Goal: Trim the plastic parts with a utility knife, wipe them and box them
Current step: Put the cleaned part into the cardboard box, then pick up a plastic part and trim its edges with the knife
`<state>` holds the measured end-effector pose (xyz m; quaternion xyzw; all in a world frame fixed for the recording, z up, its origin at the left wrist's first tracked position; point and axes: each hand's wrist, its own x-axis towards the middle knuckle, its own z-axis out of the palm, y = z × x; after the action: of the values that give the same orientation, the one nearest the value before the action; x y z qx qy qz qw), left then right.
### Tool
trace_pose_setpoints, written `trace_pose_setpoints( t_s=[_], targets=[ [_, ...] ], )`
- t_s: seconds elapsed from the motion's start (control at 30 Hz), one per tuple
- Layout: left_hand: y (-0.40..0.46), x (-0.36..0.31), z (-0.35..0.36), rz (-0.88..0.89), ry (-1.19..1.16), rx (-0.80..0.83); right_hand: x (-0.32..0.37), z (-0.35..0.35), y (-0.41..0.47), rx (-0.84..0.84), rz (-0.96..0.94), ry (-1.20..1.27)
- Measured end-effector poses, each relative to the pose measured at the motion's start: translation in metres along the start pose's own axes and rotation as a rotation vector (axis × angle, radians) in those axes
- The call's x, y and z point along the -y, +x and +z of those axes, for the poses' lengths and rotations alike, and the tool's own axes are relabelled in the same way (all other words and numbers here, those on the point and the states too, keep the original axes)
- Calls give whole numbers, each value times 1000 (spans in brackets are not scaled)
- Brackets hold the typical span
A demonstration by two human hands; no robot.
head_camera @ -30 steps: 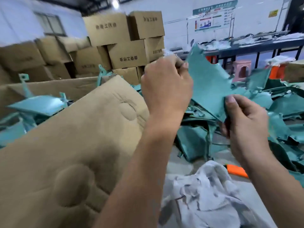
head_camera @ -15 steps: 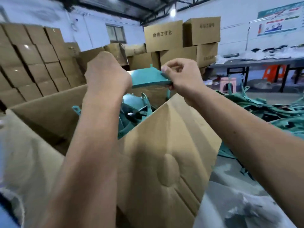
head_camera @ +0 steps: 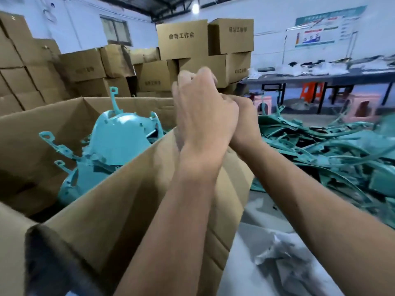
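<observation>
Centrally, left hand (head_camera: 203, 116) and right hand (head_camera: 243, 122), raised together above the near wall of the open cardboard box (head_camera: 119, 184); fingers of both curled, the right hand largely hidden behind the left, and whether either pinches anything cannot be told. Box: occupies the 9 o'clock half of the view, flaps up, near edge running diagonally from 7 o'clock towards centre, open room inside along its 9 o'clock wall. Contents: teal plastic parts (head_camera: 119, 137), stacked dome-side up, one thin lugged arm standing upright towards 12 o'clock, others splaying towards 9 o'clock. Loose teal parts pile (head_camera: 320, 150), at 3 o'clock outside the box, long strips lying roughly horizontal. Crumpled grey cloth (head_camera: 284, 253), at 5 o'clock. Stacked cartons (head_camera: 183, 39), at 12 o'clock; dark workbench (head_camera: 320, 76), at 2 o'clock.
</observation>
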<state>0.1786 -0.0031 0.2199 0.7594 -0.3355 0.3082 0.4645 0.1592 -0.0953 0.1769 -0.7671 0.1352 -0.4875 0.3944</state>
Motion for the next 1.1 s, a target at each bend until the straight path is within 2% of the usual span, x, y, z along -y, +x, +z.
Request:
trace_pose_setpoints(
  t_s=[0.07,0.17,0.3,0.43,0.53,0.6,0.67,0.73,0.8,0.83,0.97,1.0,1.03,1.1],
  targets=[
    [-25,-16,34,62,-104,48,-30,-32,-19,-63,64,-100],
    [-60,-26,87,17,-210,204,-81,-79,-46,-140,196,-283],
    [-105,-32,155,-113,-263,542,-146,-142,-69,-164,348,-776],
    [-139,-24,200,-251,-188,817,-194,-180,-85,96,516,-1209],
    [-158,-18,225,-380,-38,902,-217,-190,-93,284,660,-1192],
    [-161,-15,237,-547,-38,851,-226,-192,-93,352,673,-1172],
    [-161,-8,247,-688,-114,766,-229,-193,-92,296,687,-1094],
    [-163,-1,253,-798,-294,753,-233,-194,-93,253,690,-1010],
    [-165,0,253,-827,-474,721,-239,-195,-97,220,688,-922],
    [-161,-1,248,-796,-518,660,-241,-195,-99,212,690,-885],
    [-129,1,227,-734,-692,232,-244,-199,-108,229,697,-874],
    [-121,2,220,-690,-734,178,-241,-198,-107,219,706,-870],
    [-117,1,212,-602,-760,168,-237,-197,-107,182,700,-857],
    [-118,-6,194,-254,-720,190,-228,-191,-107,42,619,-888]
  ],
)
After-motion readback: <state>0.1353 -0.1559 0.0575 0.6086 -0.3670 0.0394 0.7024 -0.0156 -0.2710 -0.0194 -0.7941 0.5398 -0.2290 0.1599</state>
